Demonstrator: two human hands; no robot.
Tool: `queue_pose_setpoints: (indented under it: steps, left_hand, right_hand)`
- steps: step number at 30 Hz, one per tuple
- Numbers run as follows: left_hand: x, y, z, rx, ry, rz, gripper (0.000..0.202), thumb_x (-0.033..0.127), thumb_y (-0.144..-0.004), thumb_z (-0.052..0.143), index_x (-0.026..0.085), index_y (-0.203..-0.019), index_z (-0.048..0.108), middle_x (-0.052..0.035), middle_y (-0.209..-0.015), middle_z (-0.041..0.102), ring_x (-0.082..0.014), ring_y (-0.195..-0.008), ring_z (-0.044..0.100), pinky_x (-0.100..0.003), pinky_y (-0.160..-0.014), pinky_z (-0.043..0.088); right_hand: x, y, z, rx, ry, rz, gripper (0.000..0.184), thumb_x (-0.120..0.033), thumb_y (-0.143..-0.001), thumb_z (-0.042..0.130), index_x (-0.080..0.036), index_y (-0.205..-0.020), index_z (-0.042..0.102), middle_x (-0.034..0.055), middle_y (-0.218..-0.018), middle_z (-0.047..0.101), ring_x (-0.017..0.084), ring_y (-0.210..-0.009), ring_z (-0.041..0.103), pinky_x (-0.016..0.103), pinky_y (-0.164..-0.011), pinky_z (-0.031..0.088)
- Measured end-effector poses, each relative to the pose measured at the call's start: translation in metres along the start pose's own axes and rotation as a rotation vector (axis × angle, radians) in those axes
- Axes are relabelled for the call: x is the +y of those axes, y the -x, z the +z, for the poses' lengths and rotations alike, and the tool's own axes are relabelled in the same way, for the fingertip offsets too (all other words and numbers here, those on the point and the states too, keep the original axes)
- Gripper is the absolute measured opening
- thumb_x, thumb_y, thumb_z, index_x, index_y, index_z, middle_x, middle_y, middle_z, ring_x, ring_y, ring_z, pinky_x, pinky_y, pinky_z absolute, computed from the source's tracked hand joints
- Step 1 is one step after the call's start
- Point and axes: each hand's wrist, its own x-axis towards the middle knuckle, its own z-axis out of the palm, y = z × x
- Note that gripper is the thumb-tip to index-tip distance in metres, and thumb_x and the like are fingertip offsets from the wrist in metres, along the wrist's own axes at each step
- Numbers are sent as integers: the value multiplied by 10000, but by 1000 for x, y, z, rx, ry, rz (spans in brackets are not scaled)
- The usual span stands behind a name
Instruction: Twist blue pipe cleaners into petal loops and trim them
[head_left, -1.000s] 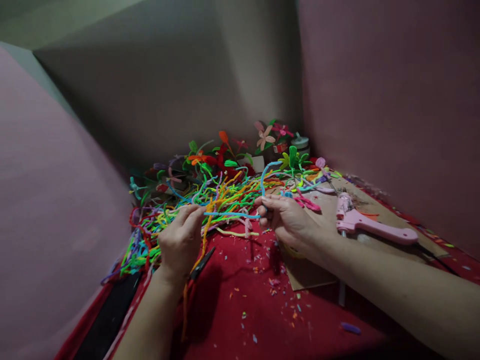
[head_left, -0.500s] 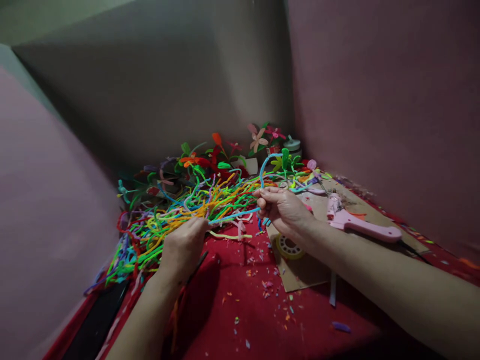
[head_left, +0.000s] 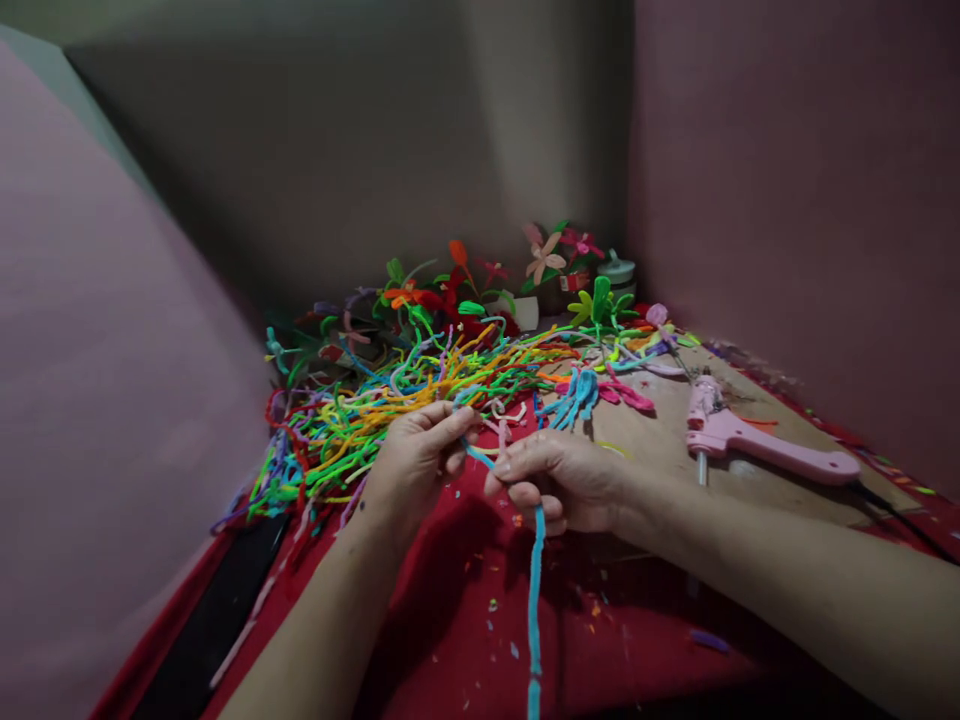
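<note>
A light blue pipe cleaner [head_left: 535, 600] runs between my two hands in the head view. My left hand [head_left: 420, 450] pinches it near one end, thumb against fingers. Close beside it on the right, my right hand [head_left: 566, 480] grips the same pipe cleaner, and its long tail hangs down toward the bottom edge. Behind my hands lies a heap of many-coloured pipe cleaners [head_left: 360, 425]. Just past my right hand, a bundle of blue pipe-cleaner loops [head_left: 576, 398] rests beside pink loops [head_left: 628, 393].
A pink glue gun [head_left: 787, 455] lies on a cardboard sheet [head_left: 660, 430] at the right, its cord trailing off. Pipe-cleaner flowers [head_left: 544, 258] and a lidded jar [head_left: 616, 272] stand at the back wall. A black flat object [head_left: 217, 620] lies left on the red cloth [head_left: 465, 640], among scattered fluff.
My hands have come closer together and lower. The blue pipe cleaner, earlier arching up from my right hand, now hangs down below it. The view has shifted, uncovering the blue loops.
</note>
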Motion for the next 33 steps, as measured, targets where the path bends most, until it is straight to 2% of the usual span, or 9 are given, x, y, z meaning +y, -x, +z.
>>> queue_pose_setpoints:
  steps: [7, 11, 16, 21, 25, 27, 29, 31, 33]
  left_hand:
    - [-1, -10, -15, 106, 322, -86, 87, 105, -783, 559, 72, -784, 639, -15, -532, 593, -13, -365, 444, -100, -362, 370]
    - [7, -2, -2, 138, 409, -87, 220, 86, -875, 408, 73, -785, 609, 10, -546, 568, 27, -307, 333, -62, -307, 293]
    - [15, 7, 11, 174, 550, -71, 335, 119, -932, 302, 87, -753, 582, 31, -545, 551, 14, -274, 288, -106, -254, 244]
    - [14, -3, 0, 248, 555, 86, 251, 195, -925, 386, 132, -804, 597, 5, -676, 639, 9, -323, 350, -112, -314, 312]
    - [7, -8, -16, 288, 312, 134, 92, 162, -761, 633, 136, -849, 625, -24, -779, 659, -19, -458, 498, -120, -399, 387]
    - [2, -5, -18, 192, 91, 81, 208, 114, -656, 715, 137, -851, 644, -7, -736, 646, -30, -476, 513, -131, -424, 400]
    - [-4, 1, -13, 7, -72, 42, 295, 118, -620, 744, 146, -902, 663, -12, -740, 657, -54, -512, 538, -157, -464, 426]
    - [-9, 7, -4, -138, -117, 48, 353, 146, -633, 742, 169, -978, 669, -25, -764, 678, -82, -549, 562, -184, -485, 439]
    - [-14, 11, 7, -159, -76, 104, 295, 174, -669, 720, 184, -962, 687, -25, -754, 688, -89, -548, 567, -194, -487, 439]
  right_hand:
    - [3, -3, -1, 25, 74, -40, 91, -166, -718, 560, -99, -717, 622, -64, -419, 450, 32, -291, 320, 162, -306, 231]
    - [5, -1, 6, 61, 135, -56, 85, -177, -720, 571, -109, -700, 619, -60, -404, 467, 36, -273, 330, 164, -294, 242]
    - [5, 1, 8, 34, 150, -79, 94, -213, -714, 598, -120, -705, 614, -74, -404, 462, 30, -276, 338, 153, -292, 263]
    - [0, 1, 4, 70, 75, -194, 94, -205, -733, 600, -114, -724, 621, -70, -440, 476, 21, -299, 344, 148, -308, 267]
    - [-10, -1, 0, 216, -67, -370, 103, -149, -798, 537, -109, -740, 611, -53, -463, 490, 26, -332, 382, 144, -337, 273]
    - [-15, -2, -3, 262, -157, -458, 126, -129, -827, 505, -113, -762, 612, -41, -493, 511, 33, -367, 419, 147, -372, 312]
    - [-17, -4, -6, 293, -237, -511, 149, -112, -842, 483, -117, -771, 613, -29, -522, 530, 44, -410, 457, 161, -425, 368]
    - [-17, -6, -9, 316, -298, -529, 163, -97, -849, 469, -114, -775, 613, -14, -550, 550, 59, -458, 497, 179, -477, 413]
    - [-15, -9, -12, 316, -334, -535, 170, -90, -855, 460, -111, -783, 613, -1, -571, 566, 73, -495, 527, 196, -509, 439]
